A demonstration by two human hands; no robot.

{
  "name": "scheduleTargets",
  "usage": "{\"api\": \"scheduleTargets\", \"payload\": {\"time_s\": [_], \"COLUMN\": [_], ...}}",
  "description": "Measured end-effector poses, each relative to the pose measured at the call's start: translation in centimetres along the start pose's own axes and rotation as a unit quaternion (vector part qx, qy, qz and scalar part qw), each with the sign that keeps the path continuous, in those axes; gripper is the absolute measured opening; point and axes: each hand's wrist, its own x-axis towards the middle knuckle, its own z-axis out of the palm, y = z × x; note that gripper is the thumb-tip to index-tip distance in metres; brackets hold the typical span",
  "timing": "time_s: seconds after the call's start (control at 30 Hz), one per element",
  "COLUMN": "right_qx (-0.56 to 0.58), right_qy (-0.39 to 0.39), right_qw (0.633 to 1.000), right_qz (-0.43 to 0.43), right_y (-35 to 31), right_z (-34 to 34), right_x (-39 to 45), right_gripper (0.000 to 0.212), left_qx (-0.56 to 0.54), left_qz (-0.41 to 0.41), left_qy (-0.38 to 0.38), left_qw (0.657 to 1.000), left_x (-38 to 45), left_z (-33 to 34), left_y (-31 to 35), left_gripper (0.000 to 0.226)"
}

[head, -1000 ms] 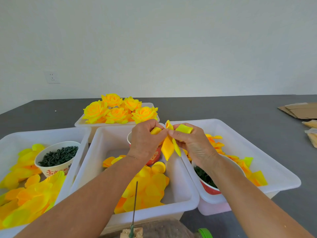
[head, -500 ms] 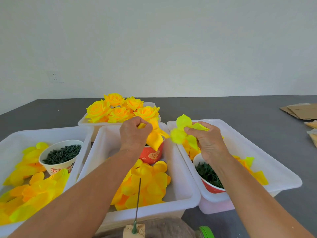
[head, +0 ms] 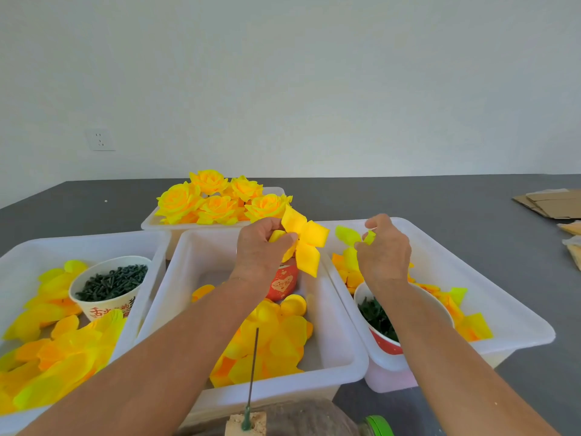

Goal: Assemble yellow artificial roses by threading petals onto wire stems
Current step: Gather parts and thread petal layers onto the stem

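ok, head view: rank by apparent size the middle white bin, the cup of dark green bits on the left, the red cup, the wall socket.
1. middle white bin
2. cup of dark green bits
3. red cup, partly hidden by the left hand, so unsure
4. wall socket, though it is farthest from the camera

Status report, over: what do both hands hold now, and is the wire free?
Left hand pinches orange-yellow petal piece over middle bin. Right hand pinches lime-yellow petal over right bin. Upright wire bare, nothing blocking it.
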Motion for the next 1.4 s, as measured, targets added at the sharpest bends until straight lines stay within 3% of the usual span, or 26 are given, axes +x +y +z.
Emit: {"api": "scheduleTargets", "payload": {"time_s": [0.07,0.17,0.23,0.3,0.37,0.43,0.5,0.57,0.63,0.77,0.83,0.93,1.1,1.3,1.37,1.4], "right_qx": [-0.096,-0.186,-0.179,-0.162,-0.056,0.074,0.119,0.138,0.163,0.258,0.309,0.355,0.467,0.582,0.585,0.567], "right_qy": [-0.049,-0.156,-0.183,-0.106,-0.025,-0.016,0.012,0.056,0.038,-0.191,-0.243,-0.257,-0.320,-0.298,-0.292,-0.287], "right_qw": [0.993,0.968,0.964,0.976,0.987,0.978,0.971,0.970,0.970,0.943,0.919,0.894,0.816,0.729,0.732,0.755], "right_qz": [-0.038,-0.069,-0.069,-0.104,-0.151,-0.195,-0.209,-0.191,-0.178,-0.084,-0.002,0.091,0.116,0.202,0.191,0.162], "right_y": [0.1,-0.1,-0.5,-0.6,-0.9,-1.3,-1.5,-1.7,-1.7,-2.5,-2.6,-2.3,-2.4,-2.0,-1.7,-1.7], "right_z": [0.0,0.1,0.1,0.0,-0.1,0.0,0.1,-0.1,-0.2,-0.2,-0.3,-0.8,-1.2,-1.3,-1.2,-1.2], "right_x": [-0.2,-0.5,-0.7,-0.9,-1.2,-1.6,-1.9,-1.9,-2.1,-2.4,-2.2,-1.9,-1.9,-1.6,-1.5,-1.5], "right_gripper": [0.008,0.047,0.056,0.050,0.036,0.024,0.018,0.013,0.017,0.045,0.044,0.031,0.011,0.012,0.016,0.019], "left_qx": [0.017,0.058,0.097,0.134,0.167,0.205,0.225,0.225,0.236,0.234,0.220,0.192,0.153,0.205,0.193,0.185], "left_qz": [0.002,0.025,0.056,0.090,0.117,0.138,0.153,0.155,0.165,0.295,0.347,0.362,0.271,0.316,0.319,0.311], "left_qy": [0.002,0.005,0.014,0.036,0.055,0.059,0.069,0.089,0.097,0.016,-0.046,-0.091,-0.013,-0.008,-0.010,-0.012], "left_qw": [1.000,0.998,0.994,0.986,0.977,0.967,0.960,0.958,0.953,0.926,0.910,0.908,0.950,0.926,0.928,0.932], "left_x": [0.0,0.0,-0.1,-0.2,-0.4,-0.5,-0.6,-0.6,-0.5,-1.0,-1.4,-1.5,-0.9,-1.1,-0.9,-0.8], "left_z": [0.1,0.2,0.3,0.2,0.3,0.4,0.6,0.6,0.6,1.1,1.5,1.7,1.0,1.4,1.6,1.5], "left_y": [0.0,0.0,0.1,0.1,0.2,0.3,0.4,0.4,0.2,0.2,0.2,0.1,0.1,0.1,0.1,0.0], "left_gripper": [0.009,0.013,0.012,0.010,0.008,0.007,0.006,0.005,0.004,0.005,0.011,0.019,0.014,0.010,0.011,0.012]}}
